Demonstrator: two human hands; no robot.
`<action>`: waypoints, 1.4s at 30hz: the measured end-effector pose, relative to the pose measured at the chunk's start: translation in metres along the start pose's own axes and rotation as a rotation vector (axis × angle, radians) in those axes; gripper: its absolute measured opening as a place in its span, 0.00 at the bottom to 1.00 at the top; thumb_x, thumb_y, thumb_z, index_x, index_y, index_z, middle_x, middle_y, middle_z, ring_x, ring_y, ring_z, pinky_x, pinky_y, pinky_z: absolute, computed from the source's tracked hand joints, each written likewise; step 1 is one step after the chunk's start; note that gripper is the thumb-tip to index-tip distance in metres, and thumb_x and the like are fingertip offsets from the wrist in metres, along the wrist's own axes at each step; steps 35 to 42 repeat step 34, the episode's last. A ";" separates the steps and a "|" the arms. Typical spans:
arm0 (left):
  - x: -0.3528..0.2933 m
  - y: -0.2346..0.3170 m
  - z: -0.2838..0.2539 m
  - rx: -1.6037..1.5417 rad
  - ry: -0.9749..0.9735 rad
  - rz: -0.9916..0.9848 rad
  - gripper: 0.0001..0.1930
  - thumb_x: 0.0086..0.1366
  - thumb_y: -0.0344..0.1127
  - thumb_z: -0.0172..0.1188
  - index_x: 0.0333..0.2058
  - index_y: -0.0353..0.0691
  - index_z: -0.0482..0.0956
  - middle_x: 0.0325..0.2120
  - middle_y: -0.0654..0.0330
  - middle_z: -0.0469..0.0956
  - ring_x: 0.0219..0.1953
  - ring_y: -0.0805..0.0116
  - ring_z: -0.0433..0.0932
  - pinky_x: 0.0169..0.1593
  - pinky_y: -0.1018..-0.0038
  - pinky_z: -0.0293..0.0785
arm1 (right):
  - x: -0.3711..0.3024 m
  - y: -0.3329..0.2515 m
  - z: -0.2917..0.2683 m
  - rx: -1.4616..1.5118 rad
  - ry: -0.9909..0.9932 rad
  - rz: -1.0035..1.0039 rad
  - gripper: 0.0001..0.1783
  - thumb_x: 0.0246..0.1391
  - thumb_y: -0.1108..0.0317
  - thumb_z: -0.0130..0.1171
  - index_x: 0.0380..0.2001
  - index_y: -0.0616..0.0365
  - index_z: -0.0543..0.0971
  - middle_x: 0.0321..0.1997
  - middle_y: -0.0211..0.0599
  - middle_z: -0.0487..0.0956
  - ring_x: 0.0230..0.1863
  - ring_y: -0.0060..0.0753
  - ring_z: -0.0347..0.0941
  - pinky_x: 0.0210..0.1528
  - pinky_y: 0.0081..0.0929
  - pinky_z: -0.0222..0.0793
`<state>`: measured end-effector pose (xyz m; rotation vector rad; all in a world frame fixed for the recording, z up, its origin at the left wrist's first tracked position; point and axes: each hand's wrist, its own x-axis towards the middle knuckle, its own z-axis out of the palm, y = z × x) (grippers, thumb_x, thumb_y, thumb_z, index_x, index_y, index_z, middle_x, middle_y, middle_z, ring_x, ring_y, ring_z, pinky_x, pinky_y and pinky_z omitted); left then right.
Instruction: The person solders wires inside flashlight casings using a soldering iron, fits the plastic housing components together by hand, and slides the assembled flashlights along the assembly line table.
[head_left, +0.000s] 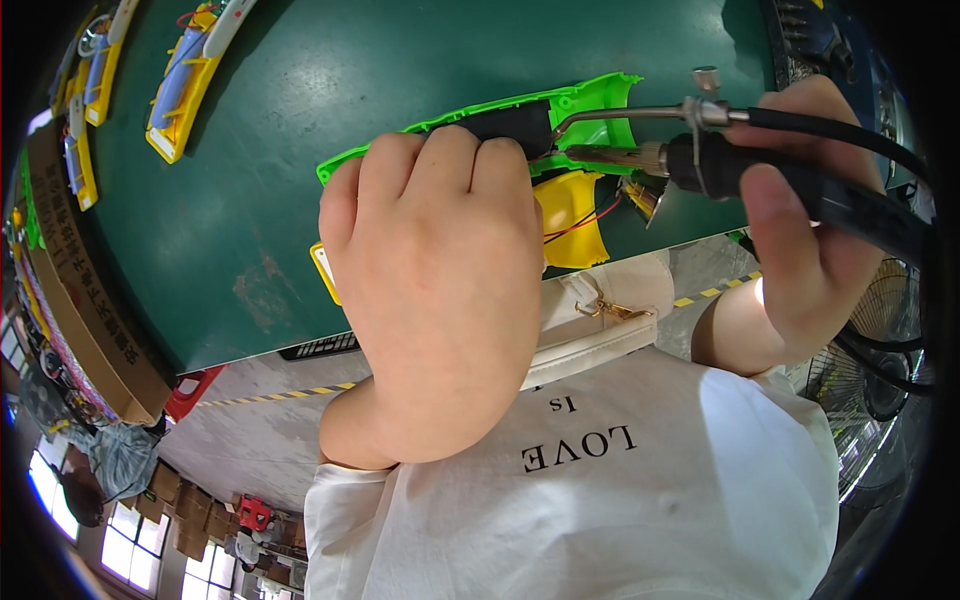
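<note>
My left hand (435, 270) is closed, knuckles up, over a green plastic shell half (600, 97) lying on the bench; its fingertips are hidden underneath. A black block (510, 123), like a wrapped battery pack, sits inside the shell against my fingers. My right hand (805, 200) grips a soldering iron (740, 170) with a thin metal solder-feed tube (640, 113) clamped along it. The iron's tip and the tube's end meet at the block's right end. Partly under my left hand lies a yellow shell half (575, 222) with red and black wires and a small round metallic part (641, 198).
More yellow shell halves with blue cells (180, 85) lie at the far left of the green bench (330, 60). A cardboard box (95, 290) stands along the left edge. A wire-guarded fan (865, 370) is at the right, near the iron's cable (890, 150).
</note>
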<state>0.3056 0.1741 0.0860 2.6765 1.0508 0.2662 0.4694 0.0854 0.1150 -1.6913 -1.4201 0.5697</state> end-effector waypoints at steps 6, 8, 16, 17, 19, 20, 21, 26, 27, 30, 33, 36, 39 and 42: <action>-0.001 -0.002 0.000 0.005 -0.001 0.010 0.04 0.44 0.28 0.56 0.22 0.38 0.73 0.20 0.61 0.70 0.27 0.63 0.68 0.35 0.70 0.62 | -0.021 0.019 -0.014 0.117 0.485 0.261 0.14 0.45 0.70 0.46 0.32 0.73 0.69 0.30 0.44 0.72 0.24 0.22 0.67 0.23 0.10 0.59; -0.001 -0.002 0.000 0.006 0.001 0.011 0.04 0.44 0.28 0.56 0.22 0.38 0.73 0.20 0.61 0.70 0.27 0.63 0.68 0.35 0.70 0.62 | -0.011 0.014 -0.015 0.140 0.457 0.259 0.15 0.47 0.70 0.44 0.35 0.73 0.68 0.30 0.51 0.73 0.23 0.26 0.69 0.20 0.10 0.57; -0.001 -0.002 -0.001 0.013 0.005 -0.002 0.03 0.44 0.28 0.55 0.22 0.39 0.73 0.20 0.61 0.70 0.27 0.63 0.67 0.34 0.70 0.62 | -0.008 0.043 -0.004 0.489 0.628 0.158 0.14 0.49 0.67 0.44 0.32 0.70 0.71 0.17 0.32 0.66 0.17 0.19 0.58 0.28 0.20 0.65; -0.001 -0.002 -0.002 0.015 0.006 -0.001 0.03 0.44 0.28 0.55 0.22 0.39 0.73 0.20 0.61 0.70 0.27 0.63 0.67 0.34 0.70 0.62 | -0.009 0.049 -0.006 0.521 0.567 0.155 0.14 0.50 0.67 0.43 0.33 0.69 0.70 0.16 0.28 0.62 0.18 0.18 0.56 0.31 0.25 0.66; -0.002 -0.002 -0.002 -0.006 -0.003 -0.023 0.03 0.45 0.28 0.55 0.22 0.39 0.72 0.20 0.62 0.70 0.27 0.63 0.67 0.34 0.71 0.61 | -0.010 0.061 -0.005 0.575 0.607 0.163 0.14 0.50 0.67 0.43 0.33 0.69 0.70 0.15 0.28 0.61 0.17 0.18 0.55 0.32 0.26 0.65; -0.002 -0.002 -0.003 -0.003 -0.002 -0.019 0.03 0.45 0.28 0.55 0.22 0.39 0.72 0.20 0.62 0.70 0.27 0.63 0.67 0.34 0.71 0.61 | -0.009 0.066 -0.004 0.628 0.645 0.171 0.14 0.50 0.66 0.42 0.33 0.69 0.69 0.15 0.27 0.60 0.17 0.18 0.54 0.33 0.27 0.65; -0.001 -0.001 -0.004 -0.017 -0.004 -0.021 0.03 0.45 0.27 0.55 0.22 0.40 0.73 0.20 0.61 0.70 0.26 0.63 0.67 0.33 0.71 0.61 | -0.007 0.070 -0.003 0.620 0.690 0.201 0.15 0.50 0.66 0.42 0.32 0.69 0.69 0.15 0.27 0.59 0.17 0.19 0.53 0.32 0.26 0.64; 0.004 -0.010 -0.011 -0.147 0.070 -0.003 0.05 0.45 0.25 0.55 0.24 0.38 0.73 0.20 0.60 0.70 0.26 0.62 0.68 0.32 0.70 0.62 | -0.013 0.087 0.001 0.714 0.755 0.210 0.15 0.50 0.65 0.43 0.33 0.68 0.69 0.15 0.27 0.59 0.17 0.19 0.54 0.30 0.24 0.62; 0.011 -0.016 -0.016 -0.139 0.063 0.010 0.06 0.45 0.24 0.55 0.26 0.37 0.73 0.21 0.58 0.70 0.27 0.62 0.68 0.32 0.70 0.63 | -0.014 0.089 0.001 0.710 0.749 0.195 0.15 0.50 0.65 0.43 0.32 0.68 0.69 0.15 0.26 0.60 0.17 0.19 0.54 0.29 0.24 0.62; 0.024 -0.040 -0.021 -0.155 0.004 0.082 0.12 0.45 0.23 0.56 0.32 0.34 0.72 0.24 0.55 0.70 0.29 0.61 0.69 0.34 0.71 0.64 | -0.011 0.089 0.003 0.704 0.765 0.198 0.14 0.50 0.66 0.43 0.32 0.68 0.70 0.14 0.26 0.60 0.17 0.18 0.55 0.29 0.23 0.62; 0.036 -0.047 -0.027 -0.171 -0.364 0.198 0.22 0.41 0.24 0.60 0.39 0.36 0.68 0.30 0.54 0.69 0.32 0.59 0.69 0.38 0.70 0.65 | -0.010 0.090 0.002 0.720 0.792 0.211 0.12 0.49 0.67 0.46 0.33 0.67 0.70 0.14 0.26 0.60 0.17 0.18 0.55 0.27 0.22 0.63; 0.040 -0.041 -0.029 -0.247 -0.471 0.113 0.22 0.42 0.23 0.59 0.39 0.36 0.68 0.29 0.54 0.69 0.36 0.59 0.68 0.43 0.71 0.64 | -0.011 0.089 0.001 0.721 0.785 0.200 0.13 0.49 0.67 0.46 0.33 0.67 0.70 0.14 0.27 0.60 0.17 0.18 0.55 0.28 0.23 0.63; 0.040 -0.041 -0.029 -0.247 -0.471 0.113 0.22 0.42 0.23 0.59 0.39 0.36 0.68 0.29 0.54 0.69 0.36 0.59 0.68 0.43 0.71 0.64 | -0.011 0.089 0.001 0.721 0.785 0.200 0.13 0.49 0.67 0.46 0.33 0.67 0.70 0.14 0.27 0.60 0.17 0.18 0.55 0.28 0.23 0.63; 0.040 -0.041 -0.029 -0.247 -0.471 0.113 0.22 0.42 0.23 0.59 0.39 0.36 0.68 0.29 0.54 0.69 0.36 0.59 0.68 0.43 0.71 0.64 | -0.011 0.089 0.001 0.721 0.785 0.200 0.13 0.49 0.67 0.46 0.33 0.67 0.70 0.14 0.27 0.60 0.17 0.18 0.55 0.28 0.23 0.63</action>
